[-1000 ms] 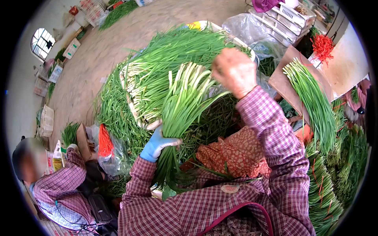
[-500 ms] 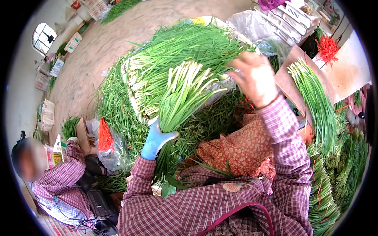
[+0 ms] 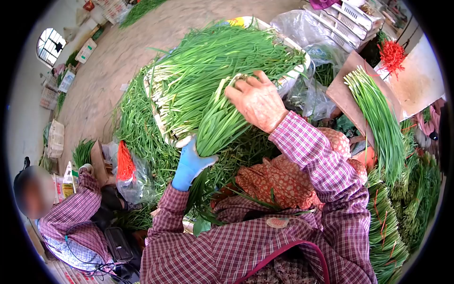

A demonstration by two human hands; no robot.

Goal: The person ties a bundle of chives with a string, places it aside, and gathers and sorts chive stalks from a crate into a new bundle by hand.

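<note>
My left hand (image 3: 191,163), in a blue glove, is wrapped round the lower part of a bunch of garlic chives (image 3: 218,124). The pale stem ends of the bunch point up and away from me, and its green leaves hang down below the glove. My bare right hand (image 3: 257,102) lies over those pale ends with its fingers curled onto them; the fingertips are partly hidden. Just beyond both hands, a white crate (image 3: 157,116) is heaped with loose chives (image 3: 222,57).
To my right, another bunch of chives (image 3: 373,109) lies on a brown board (image 3: 341,87) near red ties (image 3: 392,57). Tied bunches (image 3: 385,227) are stacked below. A co-worker (image 3: 75,227) sits at left, beside orange ties (image 3: 125,161). White crates (image 3: 338,26) stand at the back right.
My right hand has come down and leftward from the air onto the pale ends of the bunch. My left hand keeps its grip and has barely moved.
</note>
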